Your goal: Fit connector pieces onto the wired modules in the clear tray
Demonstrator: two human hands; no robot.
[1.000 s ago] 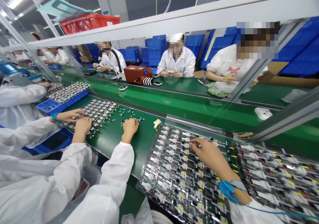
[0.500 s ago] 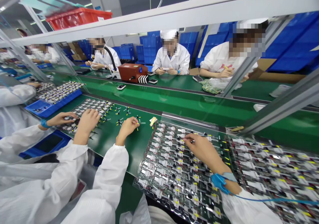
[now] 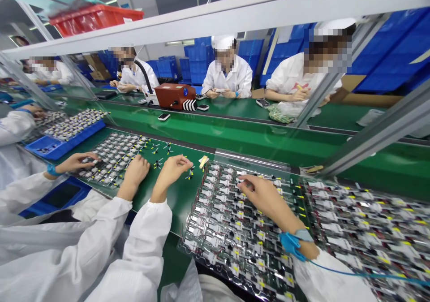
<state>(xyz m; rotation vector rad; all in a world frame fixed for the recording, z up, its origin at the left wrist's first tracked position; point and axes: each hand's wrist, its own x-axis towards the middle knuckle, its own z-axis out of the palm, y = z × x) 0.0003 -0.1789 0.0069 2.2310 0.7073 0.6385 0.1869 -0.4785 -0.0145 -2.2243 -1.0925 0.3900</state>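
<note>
Plastic tray (image 3: 183, 246) of circuit boards (image 3: 228, 230) lies under the narrowly curled right hand (image 3: 265, 196); left hand (image 3: 171, 170), grip unclear, curls by small parts (image 3: 190, 173)

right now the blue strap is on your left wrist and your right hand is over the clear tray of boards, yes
No: the blue strap is on the right wrist, as the head view shows. The right hand is indeed over the clear tray of boards.

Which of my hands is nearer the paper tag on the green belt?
Left. The left hand is just left of the paper tag; the right hand is farther off to its right, over a clear tray of circuit boards.
</note>
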